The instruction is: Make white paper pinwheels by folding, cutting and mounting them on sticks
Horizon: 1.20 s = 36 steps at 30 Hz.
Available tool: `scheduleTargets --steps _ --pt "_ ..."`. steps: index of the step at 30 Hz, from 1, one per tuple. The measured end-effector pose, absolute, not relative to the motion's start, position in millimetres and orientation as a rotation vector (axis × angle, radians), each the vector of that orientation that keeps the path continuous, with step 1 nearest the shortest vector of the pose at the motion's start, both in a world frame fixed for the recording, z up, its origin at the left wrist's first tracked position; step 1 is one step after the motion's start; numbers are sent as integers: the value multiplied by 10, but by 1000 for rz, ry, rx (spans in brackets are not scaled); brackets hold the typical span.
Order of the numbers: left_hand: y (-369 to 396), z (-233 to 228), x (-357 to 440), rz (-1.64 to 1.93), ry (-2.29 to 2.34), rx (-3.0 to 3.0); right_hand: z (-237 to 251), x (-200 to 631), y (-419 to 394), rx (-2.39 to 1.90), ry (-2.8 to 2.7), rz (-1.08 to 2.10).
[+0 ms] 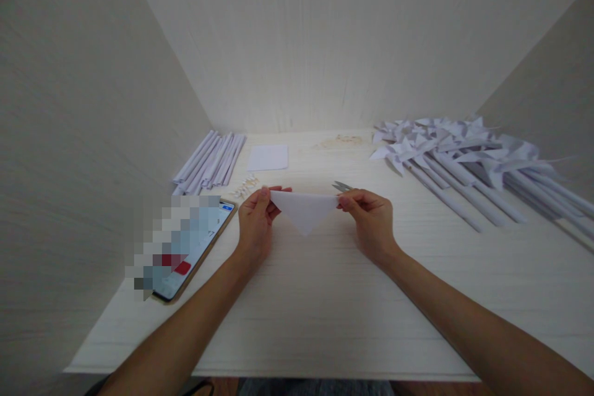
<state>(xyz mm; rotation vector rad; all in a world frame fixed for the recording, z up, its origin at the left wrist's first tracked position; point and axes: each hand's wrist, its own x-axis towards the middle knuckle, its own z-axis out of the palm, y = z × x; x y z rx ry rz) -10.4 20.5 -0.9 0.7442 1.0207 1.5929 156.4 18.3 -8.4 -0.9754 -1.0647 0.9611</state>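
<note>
A white sheet of paper (305, 210), folded into a triangle, is held up over the table with its long edge on top and its point downward. My left hand (257, 223) pinches its left corner between thumb and fingers. At the opposite corner, my right hand (371, 223) grips the paper the same way. Just beyond my right hand lie scissors (342, 186), their blades showing and their handles hidden behind the hand. Small whitish pieces (245, 186) are scattered on the table beyond my left hand.
Rolled paper sticks (211, 161) lie at the back left, beside a stack of square paper (268, 158). A phone (199, 253), partly pixelated, rests left of my left arm. Several paper pinwheels (445, 154) on sticks are heaped at the right. Walls (297, 43) enclose the white table (297, 322).
</note>
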Motion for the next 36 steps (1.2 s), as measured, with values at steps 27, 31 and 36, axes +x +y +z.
scheduleTargets --steps 27,31,36 --pt "149 -45 -29 1523 1020 907 -112 1512 224 -941 -802 1301" --pt "147 -46 -26 1551 1037 894 -109 1501 193 -921 -934 1403" --pt "149 -49 -26 1558 1050 902 -157 1499 167 -911 -1099 1431"
